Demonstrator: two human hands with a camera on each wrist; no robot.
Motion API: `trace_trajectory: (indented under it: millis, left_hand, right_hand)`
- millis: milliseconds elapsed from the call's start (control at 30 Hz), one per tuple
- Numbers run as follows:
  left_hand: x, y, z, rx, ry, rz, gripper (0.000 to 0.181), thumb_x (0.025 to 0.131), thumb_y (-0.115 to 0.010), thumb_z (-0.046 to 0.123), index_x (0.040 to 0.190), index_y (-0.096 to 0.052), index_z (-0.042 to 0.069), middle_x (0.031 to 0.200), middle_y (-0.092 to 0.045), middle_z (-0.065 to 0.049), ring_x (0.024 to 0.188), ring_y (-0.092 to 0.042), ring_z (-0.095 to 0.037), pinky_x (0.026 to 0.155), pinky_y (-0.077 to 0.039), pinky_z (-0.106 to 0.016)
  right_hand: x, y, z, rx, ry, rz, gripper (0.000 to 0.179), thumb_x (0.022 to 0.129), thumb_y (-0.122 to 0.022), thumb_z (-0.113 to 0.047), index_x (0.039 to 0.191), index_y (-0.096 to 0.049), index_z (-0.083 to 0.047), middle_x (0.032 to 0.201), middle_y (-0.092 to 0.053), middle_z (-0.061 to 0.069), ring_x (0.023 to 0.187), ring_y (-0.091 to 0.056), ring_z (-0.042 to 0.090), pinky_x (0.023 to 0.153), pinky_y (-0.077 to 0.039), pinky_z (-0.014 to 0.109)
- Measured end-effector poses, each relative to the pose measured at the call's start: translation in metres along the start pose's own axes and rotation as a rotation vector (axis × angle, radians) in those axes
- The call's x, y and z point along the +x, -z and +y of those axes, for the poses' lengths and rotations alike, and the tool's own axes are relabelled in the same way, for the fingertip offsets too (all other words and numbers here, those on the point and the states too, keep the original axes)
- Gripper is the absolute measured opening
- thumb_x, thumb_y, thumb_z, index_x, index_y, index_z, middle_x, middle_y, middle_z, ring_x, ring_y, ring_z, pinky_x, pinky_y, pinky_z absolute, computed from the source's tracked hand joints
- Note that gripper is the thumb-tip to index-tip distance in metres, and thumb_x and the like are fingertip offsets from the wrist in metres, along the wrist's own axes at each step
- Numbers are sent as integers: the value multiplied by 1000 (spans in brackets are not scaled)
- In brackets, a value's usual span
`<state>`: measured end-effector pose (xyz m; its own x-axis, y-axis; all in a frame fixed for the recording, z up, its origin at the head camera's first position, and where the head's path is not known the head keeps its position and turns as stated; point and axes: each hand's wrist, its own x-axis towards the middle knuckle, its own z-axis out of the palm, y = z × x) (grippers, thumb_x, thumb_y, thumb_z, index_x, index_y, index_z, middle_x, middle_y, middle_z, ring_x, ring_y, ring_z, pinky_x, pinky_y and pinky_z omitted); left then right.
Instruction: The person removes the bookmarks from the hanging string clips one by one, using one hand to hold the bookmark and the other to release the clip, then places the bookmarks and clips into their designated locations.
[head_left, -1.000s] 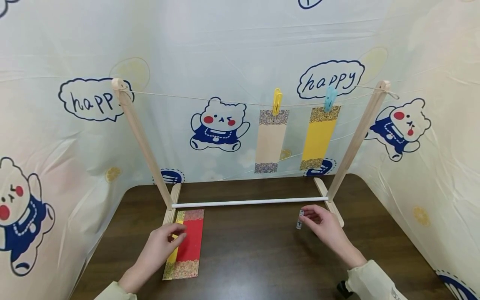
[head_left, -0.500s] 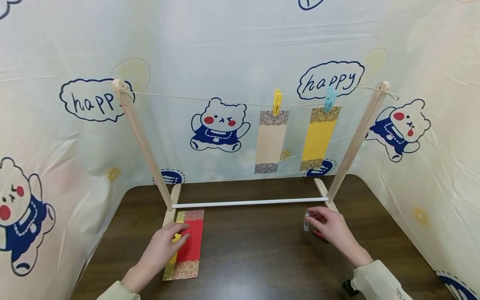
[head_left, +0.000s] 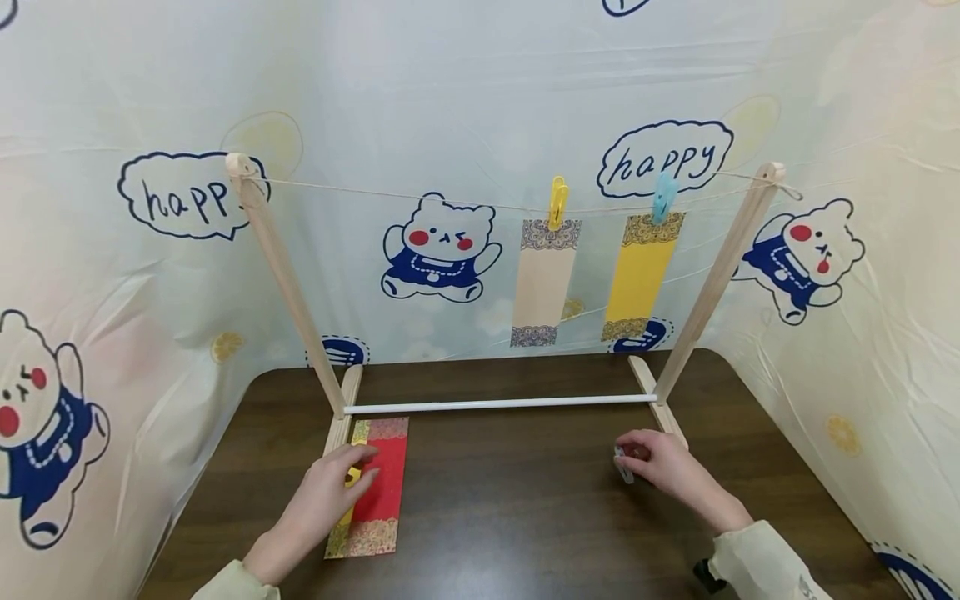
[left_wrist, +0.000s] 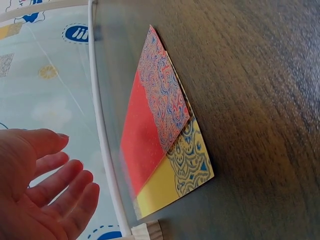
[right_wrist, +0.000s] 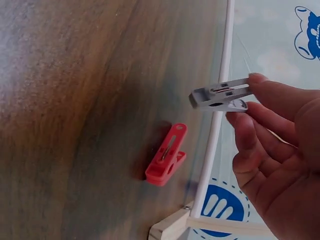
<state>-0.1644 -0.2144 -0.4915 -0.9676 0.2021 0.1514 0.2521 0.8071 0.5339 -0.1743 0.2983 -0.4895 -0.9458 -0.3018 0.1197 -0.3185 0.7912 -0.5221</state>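
Note:
In the head view my left hand [head_left: 318, 500] hovers over a red card [head_left: 384, 479] that partly covers a yellow card [left_wrist: 157, 192] on the table. Its fingers are relaxed and hold nothing. My right hand [head_left: 675, 473] pinches a grey clothespin [right_wrist: 220, 95] by its handle ends between thumb and fingers, above the table. Near it on the tabletop lies a red clothespin [right_wrist: 167, 155], seen in the right wrist view and hidden in the head view. From the string hang a beige card [head_left: 542, 279] under a yellow clothespin [head_left: 557, 204] and a yellow card [head_left: 637, 279] under a blue clothespin [head_left: 663, 198].
Two wooden posts, left [head_left: 288, 283] and right [head_left: 716, 287], stand with the string tied between their tops. A white rod [head_left: 498, 405] joins their feet across the dark wooden table [head_left: 502, 508]. A printed curtain [head_left: 450, 100] surrounds the back and sides.
My right hand has moved slightly right and nearer to me, and the grey clothespin has tilted. The red clothespin glimpsed beneath it half a second ago is now hidden in the head view.

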Motion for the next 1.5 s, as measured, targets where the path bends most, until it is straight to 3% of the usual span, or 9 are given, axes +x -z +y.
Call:
trace_trajectory:
  millis: [300, 567, 1200, 1500]
  left_hand:
    - [1, 1, 2, 39, 3, -35, 32, 83, -88, 13, 113, -76, 9, 110, -73, -11, 100, -70, -29, 84, -63, -45]
    - [1, 1, 3, 55, 5, -37, 35, 82, -89, 15, 114, -76, 9, 110, -72, -12, 101, -70, -30, 83, -63, -45]
    - [1, 0, 6, 42, 6, -11, 31, 84, -87, 14, 112, -76, 9, 109, -70, -13, 99, -69, -30, 83, -63, -45]
    - [4, -2, 8, 35, 7, -8, 32, 84, -87, 16, 113, -76, 9, 110, -71, -12, 100, -69, -29, 83, -63, -44]
  right_hand:
    - [2, -6, 7, -91, 87, -52, 20, 87, -83, -10, 103, -75, -2, 86, -64, -5, 73, -54, 7, 63, -49, 27]
    - [-3, -18, 6, -174, 210, -52, 21, 84, -84, -4, 102, -73, -4, 93, -70, 1, 83, -66, 16, 71, -56, 36]
    - [-5, -24, 4, -185, 210, -55, 23, 85, -85, -6, 104, -73, -5, 97, -71, 2, 87, -69, 18, 76, -58, 38]
    - [-2, -21, -1, -121, 221, -12, 22, 91, -80, -11, 110, -73, -1, 96, -70, 4, 76, -58, 6, 66, -53, 29]
